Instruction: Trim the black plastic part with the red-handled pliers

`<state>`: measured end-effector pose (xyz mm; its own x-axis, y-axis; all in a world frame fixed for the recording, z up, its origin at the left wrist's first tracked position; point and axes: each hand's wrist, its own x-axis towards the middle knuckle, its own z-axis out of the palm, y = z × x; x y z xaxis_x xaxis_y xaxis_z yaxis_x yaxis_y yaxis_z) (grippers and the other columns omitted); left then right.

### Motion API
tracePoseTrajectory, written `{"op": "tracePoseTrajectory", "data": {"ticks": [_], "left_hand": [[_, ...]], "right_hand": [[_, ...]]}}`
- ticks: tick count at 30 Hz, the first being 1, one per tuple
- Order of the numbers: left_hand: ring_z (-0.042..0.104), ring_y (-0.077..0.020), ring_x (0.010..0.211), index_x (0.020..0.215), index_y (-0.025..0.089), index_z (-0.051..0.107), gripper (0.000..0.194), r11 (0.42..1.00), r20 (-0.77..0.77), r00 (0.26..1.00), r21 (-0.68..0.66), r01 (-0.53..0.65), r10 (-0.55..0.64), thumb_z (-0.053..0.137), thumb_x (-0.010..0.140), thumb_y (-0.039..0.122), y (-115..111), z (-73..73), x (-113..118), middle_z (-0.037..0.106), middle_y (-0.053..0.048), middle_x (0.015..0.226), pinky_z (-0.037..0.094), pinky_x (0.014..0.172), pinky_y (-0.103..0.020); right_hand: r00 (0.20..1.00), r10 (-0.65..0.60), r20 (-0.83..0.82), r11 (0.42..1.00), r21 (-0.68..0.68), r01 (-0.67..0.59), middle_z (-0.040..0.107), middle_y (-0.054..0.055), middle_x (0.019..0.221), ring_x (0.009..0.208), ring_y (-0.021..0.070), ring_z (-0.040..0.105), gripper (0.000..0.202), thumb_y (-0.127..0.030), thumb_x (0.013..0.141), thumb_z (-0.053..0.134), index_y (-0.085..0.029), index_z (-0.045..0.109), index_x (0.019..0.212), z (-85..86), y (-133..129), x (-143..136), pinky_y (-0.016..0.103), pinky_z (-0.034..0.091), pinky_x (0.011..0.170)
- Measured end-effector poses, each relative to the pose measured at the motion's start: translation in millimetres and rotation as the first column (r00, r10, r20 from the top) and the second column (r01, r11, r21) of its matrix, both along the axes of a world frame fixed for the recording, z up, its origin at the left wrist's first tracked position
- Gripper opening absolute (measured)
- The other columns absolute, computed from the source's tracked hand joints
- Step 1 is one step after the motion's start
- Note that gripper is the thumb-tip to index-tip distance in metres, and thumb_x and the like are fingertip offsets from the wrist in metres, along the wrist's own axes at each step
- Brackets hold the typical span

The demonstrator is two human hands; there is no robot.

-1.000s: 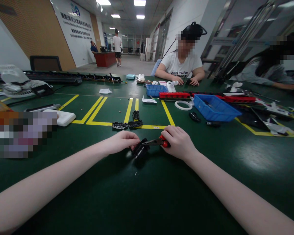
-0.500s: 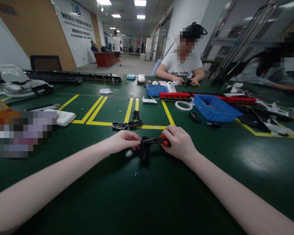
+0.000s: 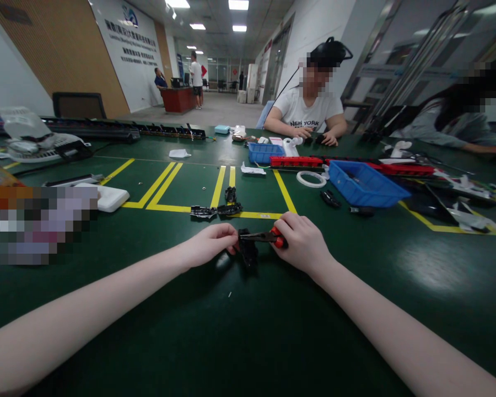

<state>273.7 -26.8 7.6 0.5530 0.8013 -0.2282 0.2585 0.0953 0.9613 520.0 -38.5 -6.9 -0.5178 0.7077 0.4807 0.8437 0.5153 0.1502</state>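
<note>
Fingers of the left hand point(image 3: 215, 241), thumb and forefinger drawn together, pinch the upper-left end of a black plastic part point(image 3: 249, 257) at the centre of the frame. Just right of it, the right hand point(image 3: 301, 241) is clamped around the red handles of needle-nose pliers point(image 3: 263, 237), whose tips meet the part's upper end; whether they grip it, I cannot tell. The part hangs tilted over the green surface point(image 3: 248, 347), with a tiny pale sliver point(image 3: 230, 294) lying below it. Above the left hand, three black pieces point(image 3: 230, 209) lie close together at a yellow line point(image 3: 169, 208). A blue tray point(image 3: 370, 193) stands at right of centre, beside a white tape roll point(image 3: 300, 181). In the upper right, a person in a white T-shirt point(image 3: 310, 110) sits across the surface.
</note>
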Motion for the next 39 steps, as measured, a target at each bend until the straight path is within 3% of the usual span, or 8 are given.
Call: {"op": "tracePoseTrajectory", "data": {"ticks": [6,12,14,20,27,34,39], "left_hand": [[0.066,-0.0156,0.085,0.099,0.015,0.057,0.009,0.993,0.048,0.992,-0.015,-0.117,0.118,0.052,0.093,0.019,-7.1,3.1,7.0,0.068,-0.005,0.095,0.049,0.086,-0.031],[0.058,-0.0200,0.118,0.124,0.018,0.056,0.038,0.992,0.191,0.974,-0.034,-0.118,0.123,0.062,0.087,0.013,-10.2,-7.4,5.8,0.065,-0.007,0.123,0.042,0.104,-0.036],[0.057,-0.0196,0.119,0.127,0.018,0.055,0.041,0.988,0.236,0.960,-0.061,-0.142,0.152,0.062,0.087,0.012,-9.7,-11.1,3.8,0.065,-0.008,0.125,0.042,0.105,-0.036],[0.065,-0.0191,0.104,0.119,0.017,0.064,0.036,0.971,0.259,0.938,-0.119,-0.206,0.231,0.068,0.084,0.012,-8.5,-11.2,2.0,0.071,-0.008,0.113,0.050,0.093,-0.033],[0.066,-0.0169,0.090,0.118,0.013,0.064,0.031,0.974,0.126,0.966,-0.024,-0.225,0.227,0.059,0.087,0.010,-12.1,-5.8,6.6,0.071,-0.009,0.108,0.051,0.072,-0.026],[0.060,-0.0135,0.074,0.119,0.015,0.064,0.032,0.972,0.041,0.993,0.207,-0.114,0.108,0.051,0.091,0.022,-8.7,-17.6,5.0,0.070,-0.005,0.097,0.048,0.062,-0.024],[0.059,-0.0154,0.076,0.137,0.018,0.049,0.046,0.966,-0.016,0.998,0.254,-0.047,0.053,0.049,0.093,0.032,-11.1,-22.7,2.0,0.065,-0.006,0.101,0.046,0.063,-0.026]], "right_hand": [[1.000,-0.021,-0.009,1.000,-0.021,0.021,0.058,0.012,0.092,0.083,0.0242,0.052,0.014,-0.019,0.076,0.059,-0.015,0.059,0.089,-0.5,0.0,-0.6,0.034,0.041,0.073],[0.998,-0.061,0.003,0.997,-0.039,0.061,0.058,0.012,0.094,0.083,0.0238,0.052,0.016,-0.020,0.076,0.059,-0.013,0.059,0.090,0.4,-0.3,-2.1,0.034,0.041,0.075],[0.998,-0.065,-0.010,0.997,-0.037,0.065,0.059,0.013,0.094,0.085,0.0247,0.052,0.017,-0.022,0.077,0.059,-0.013,0.059,0.092,0.4,-0.3,-2.7,0.034,0.041,0.075],[0.997,-0.066,-0.031,0.997,-0.030,0.065,0.062,0.013,0.091,0.084,0.0259,0.052,0.017,-0.024,0.079,0.058,-0.014,0.058,0.092,0.8,-1.8,-5.3,0.036,0.040,0.074],[0.998,-0.061,-0.009,0.998,-0.016,0.061,0.065,0.012,0.093,0.090,0.0270,0.055,0.015,-0.024,0.078,0.060,-0.016,0.058,0.091,1.0,-8.5,-11.6,0.036,0.039,0.077],[0.998,-0.069,0.006,0.993,-0.093,0.069,0.064,0.012,0.092,0.085,0.0253,0.055,0.015,-0.022,0.078,0.059,-0.014,0.057,0.091,-0.1,-8.8,-13.7,0.035,0.040,0.075],[0.999,-0.048,-0.023,0.990,-0.134,0.045,0.061,0.010,0.088,0.081,0.0235,0.054,0.012,-0.020,0.077,0.058,-0.016,0.055,0.088,-1.6,-6.2,-12.4,0.034,0.041,0.072]]}}
